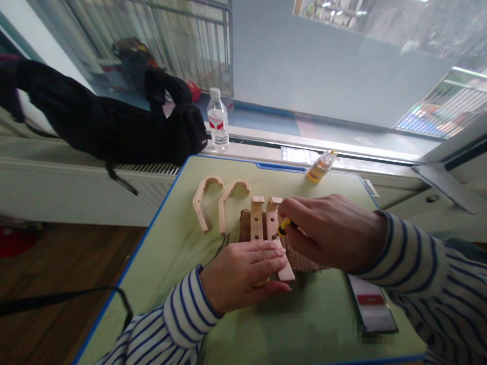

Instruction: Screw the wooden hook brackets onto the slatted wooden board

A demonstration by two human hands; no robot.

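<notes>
My left hand (243, 271) lies with fingers closed over the near ends of two straight wooden hook pieces (262, 223) that rest on a small wooden board (247, 228) on the green table (182, 263). My right hand (331, 230) is curled around a small yellow-and-black screwdriver (283, 226), its tip against the right-hand wooden piece. Two loose curved wooden hooks (205, 200) lie side by side just left of the board.
A small amber glue bottle (321, 166) stands at the table's far edge. A clear water bottle (218, 121) and a black bag (114, 121) sit on the window ledge. A phone (375, 306) lies at the near right.
</notes>
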